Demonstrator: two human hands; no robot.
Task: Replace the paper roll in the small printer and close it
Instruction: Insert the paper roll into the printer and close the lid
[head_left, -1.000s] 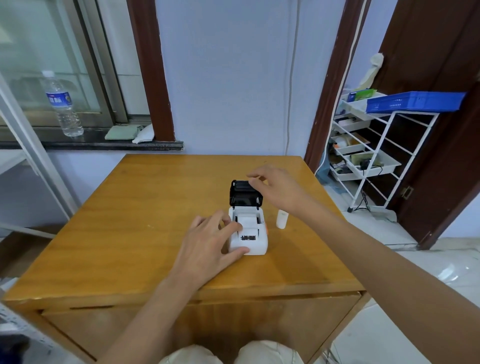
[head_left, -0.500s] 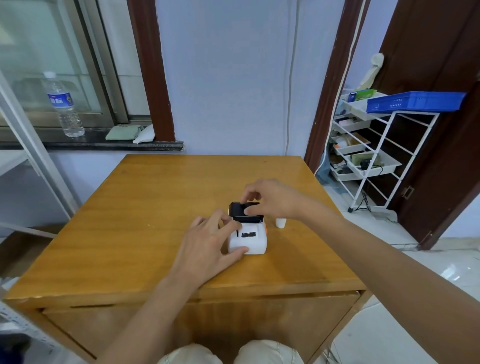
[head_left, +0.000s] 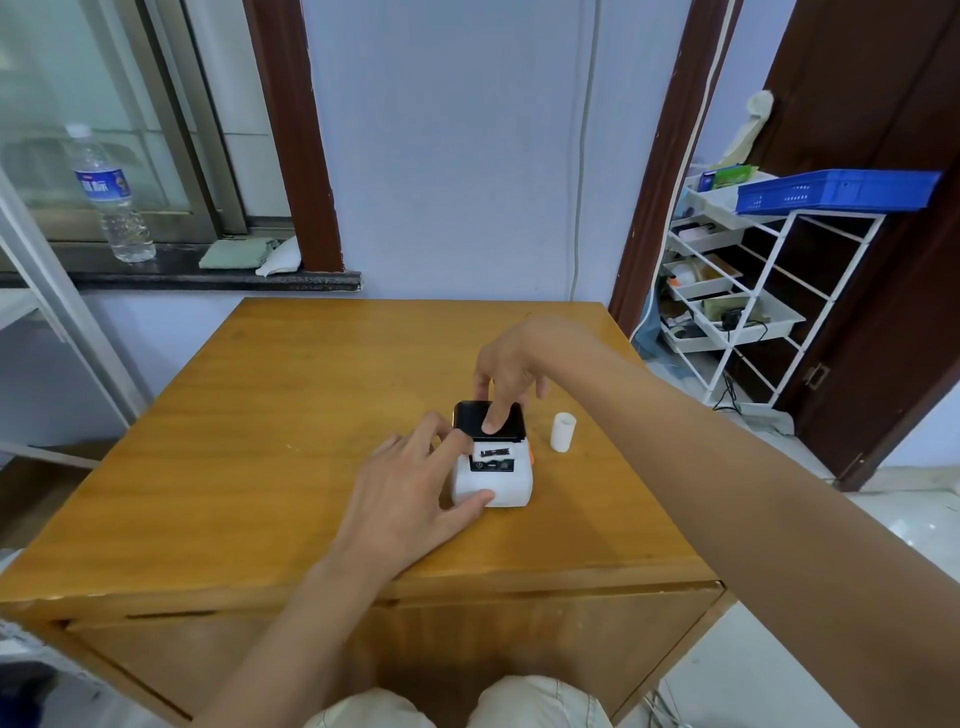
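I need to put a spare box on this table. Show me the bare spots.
The wooden table is bare across its left half and along the far edge by the wall. The front right corner, beyond the small printer, is bare too. It is crowded mid-table: both hands on the printer, and the white paper roll just right of it.

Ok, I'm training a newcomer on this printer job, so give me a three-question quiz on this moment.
1. True or false: the printer's black lid is down.
2. Which hand presses on the lid? A) left hand B) right hand
3. What stands upright on the table to the right of the printer?

Key:
1. True.
2. B: a finger of the right hand pushes on the lid, while the left hand steadies the white body.
3. A small white paper roll.
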